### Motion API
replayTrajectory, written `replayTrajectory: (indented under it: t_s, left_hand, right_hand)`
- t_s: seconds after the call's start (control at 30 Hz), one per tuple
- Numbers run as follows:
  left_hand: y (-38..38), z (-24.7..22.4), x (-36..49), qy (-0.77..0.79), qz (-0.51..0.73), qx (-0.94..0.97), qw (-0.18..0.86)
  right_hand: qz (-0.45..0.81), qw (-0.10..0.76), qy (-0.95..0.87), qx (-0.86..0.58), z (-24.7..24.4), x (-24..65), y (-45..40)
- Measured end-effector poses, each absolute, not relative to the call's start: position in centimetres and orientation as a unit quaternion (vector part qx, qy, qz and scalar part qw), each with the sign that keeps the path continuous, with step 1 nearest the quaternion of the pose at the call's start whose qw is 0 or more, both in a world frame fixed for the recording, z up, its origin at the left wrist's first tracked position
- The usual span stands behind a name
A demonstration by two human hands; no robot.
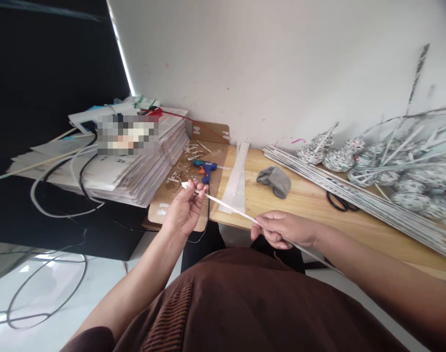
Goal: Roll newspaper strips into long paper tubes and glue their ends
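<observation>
A thin white paper stick (230,207) runs between my two hands above the table's front edge. My left hand (187,208) is closed on its upper left end, where a small white tip stands out past the fingers. Farther along, my right hand (277,229) pinches the same stick, which passes under the palm and on down to the right. Just beyond my left hand lies a blue glue gun (206,169) on a brown cardboard sheet (218,151) strewn with paper scraps. White paper strips (237,183) lie beside the sheet.
A tall paper stack (149,171) with cables is at the left. A grey cloth (275,181) lies on the wooden table (255,198). Long paper sticks (340,192), black-handled scissors (338,201) and several woven paper pieces (338,158) are at the right, near the wall.
</observation>
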State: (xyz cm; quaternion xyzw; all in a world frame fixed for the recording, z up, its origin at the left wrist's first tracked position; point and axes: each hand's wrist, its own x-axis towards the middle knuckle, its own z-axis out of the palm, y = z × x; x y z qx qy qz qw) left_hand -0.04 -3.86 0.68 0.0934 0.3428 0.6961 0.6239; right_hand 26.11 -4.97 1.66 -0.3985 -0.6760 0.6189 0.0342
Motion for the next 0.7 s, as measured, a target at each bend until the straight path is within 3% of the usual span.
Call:
replayTrajectory:
  t_s: [0.13,0.2,0.27,0.4,0.47,0.57,0.7]
  left_hand:
    - [-3.5,0.8,-0.4,0.349,0.717,0.076,0.598]
    - [-3.3,0.8,-0.5,0.351,0.722,0.073,0.592]
    - [-3.3,0.9,-0.4,0.348,0.718,0.077,0.598]
    - [-3.5,0.7,-0.1,0.338,0.701,0.093,0.621]
    - [-3.5,0.6,0.0,0.34,0.698,0.092,0.624]
    - [-3.5,0.2,0.2,0.349,0.705,0.074,0.612]
    - [-3.5,-0.1,1.1,0.345,0.708,0.065,0.613]
  right_hand:
    - [0.212,0.121,-0.838,-0.487,1.8,27.3,-5.7]
    - [0.089,0.132,-0.852,-0.498,1.7,27.8,-5.9]
    - [0.166,0.112,-0.84,-0.504,1.6,28.5,-5.8]
    - [0.548,0.032,-0.711,-0.44,1.5,30.2,-4.8]
    - [0.605,-0.004,-0.679,-0.415,1.7,31.2,-4.1]
    - [0.497,-0.006,-0.737,-0.458,2.4,31.5,-3.6]
    - [0.224,0.103,-0.833,-0.496,2.9,28.1,-4.0]
